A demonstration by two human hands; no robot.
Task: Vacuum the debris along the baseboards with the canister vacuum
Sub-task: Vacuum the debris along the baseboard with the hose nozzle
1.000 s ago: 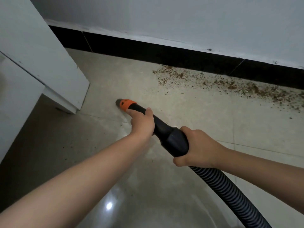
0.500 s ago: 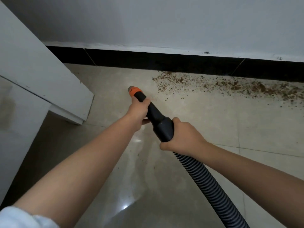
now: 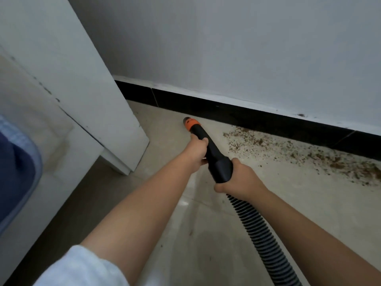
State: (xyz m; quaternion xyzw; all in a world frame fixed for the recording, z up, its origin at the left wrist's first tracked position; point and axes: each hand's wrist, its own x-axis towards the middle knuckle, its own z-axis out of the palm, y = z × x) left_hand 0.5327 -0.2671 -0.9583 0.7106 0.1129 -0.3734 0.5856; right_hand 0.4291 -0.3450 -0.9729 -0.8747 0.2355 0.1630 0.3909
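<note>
A tall white-painted cabinet panel (image 3: pixel 82 96) stands on the left, its foot on the glossy beige tiled floor (image 3: pixel 206 234) beside the plain pale grey wall (image 3: pixel 247 48). Chips mark its front edge. At the far left edge lies a blurred blue and white cloth (image 3: pixel 14 172), perhaps clothing or a cushion.

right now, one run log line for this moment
left hand grips nozzle | right hand grips hose cuff | debris uncleared
</note>
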